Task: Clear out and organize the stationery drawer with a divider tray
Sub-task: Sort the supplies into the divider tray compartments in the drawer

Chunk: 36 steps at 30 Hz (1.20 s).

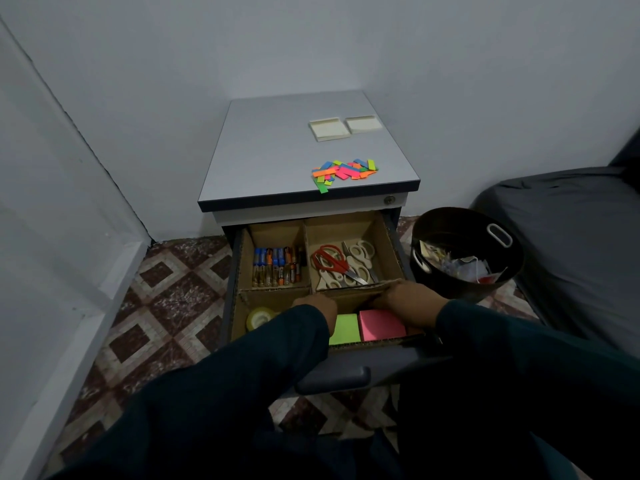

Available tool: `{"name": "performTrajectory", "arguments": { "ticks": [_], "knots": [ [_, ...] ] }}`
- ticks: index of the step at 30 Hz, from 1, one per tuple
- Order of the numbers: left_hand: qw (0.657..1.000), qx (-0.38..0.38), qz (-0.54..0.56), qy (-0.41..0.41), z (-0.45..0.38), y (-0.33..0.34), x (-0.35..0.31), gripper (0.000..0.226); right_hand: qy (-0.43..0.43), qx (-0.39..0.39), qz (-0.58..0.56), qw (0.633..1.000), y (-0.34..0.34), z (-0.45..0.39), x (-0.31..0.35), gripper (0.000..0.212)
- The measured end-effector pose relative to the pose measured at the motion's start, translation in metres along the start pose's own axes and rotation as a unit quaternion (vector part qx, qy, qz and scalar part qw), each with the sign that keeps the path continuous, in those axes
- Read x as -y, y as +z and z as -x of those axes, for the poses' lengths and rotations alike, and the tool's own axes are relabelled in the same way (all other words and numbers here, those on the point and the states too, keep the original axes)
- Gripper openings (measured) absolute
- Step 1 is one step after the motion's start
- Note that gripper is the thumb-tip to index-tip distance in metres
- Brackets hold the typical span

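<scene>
Drawer of the small cabinet, pulled open and lined with a cardboard divider tray; sorting appears well advanced. Rear left compartment: batteries laid side by side; rear right compartment: scissors, one red-handled pair over several white ones; front left: a roll of tape; front right: a green notepad beside a pink notepad. Left hand and right hand both rest on the cardboard cross-wall between rear and front compartments, fingers curled over its edge, apparently pressing or straightening it; whether they pinch it cannot be told. Still outside the drawer, on the cabinet top: a loose heap of coloured sticky flags and two pale pads; these probably remain to be filed. A dark bin to the right holds discarded scraps, suggesting the clearing-out is largely done.
</scene>
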<state>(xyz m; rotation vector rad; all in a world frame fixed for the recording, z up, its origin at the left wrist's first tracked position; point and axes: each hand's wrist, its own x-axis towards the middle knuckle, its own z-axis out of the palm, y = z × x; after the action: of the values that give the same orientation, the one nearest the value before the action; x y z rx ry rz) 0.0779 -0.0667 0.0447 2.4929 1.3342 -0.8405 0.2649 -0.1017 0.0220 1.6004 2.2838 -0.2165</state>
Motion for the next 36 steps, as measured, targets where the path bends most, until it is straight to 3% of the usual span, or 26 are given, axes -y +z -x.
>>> {"name": "performTrajectory", "arguments": {
  "ticks": [6, 14, 23, 26, 29, 32, 36],
  "knots": [
    [1.0, 0.022, -0.003, 0.009, -0.003, 0.001, 0.001, 0.033, -0.008, 0.035, 0.06, 0.998, -0.003, 0.0, 0.004, 0.031],
    [0.999, 0.042, 0.007, 0.014, -0.002, -0.003, -0.001, 0.03, -0.028, 0.079, 0.122, 0.989, -0.005, 0.001, 0.005, 0.035],
    [0.997, -0.005, 0.057, 0.046, 0.004, -0.016, 0.015, 0.033, 0.018, 0.006, -0.144, 0.989, -0.023, 0.009, 0.006, 0.034],
    [0.993, -0.048, 0.093, 0.062, 0.004, -0.028, 0.025, 0.032, 0.024, -0.014, -0.177, 0.984, -0.041, 0.012, 0.007, 0.031],
    [0.985, -0.08, 0.139, 0.061, 0.001, -0.043, 0.036, 0.013, 0.033, -0.045, -0.191, 0.98, -0.062, 0.013, 0.003, 0.027],
    [0.973, -0.127, 0.186, 0.045, 0.001, -0.061, 0.047, 0.029, 0.048, -0.077, -0.217, 0.972, -0.082, 0.01, -0.003, 0.026],
    [0.958, -0.166, 0.231, 0.024, 0.0, -0.084, 0.058, 0.024, 0.061, -0.103, -0.226, 0.967, -0.111, 0.001, -0.016, 0.024]
  ]
}}
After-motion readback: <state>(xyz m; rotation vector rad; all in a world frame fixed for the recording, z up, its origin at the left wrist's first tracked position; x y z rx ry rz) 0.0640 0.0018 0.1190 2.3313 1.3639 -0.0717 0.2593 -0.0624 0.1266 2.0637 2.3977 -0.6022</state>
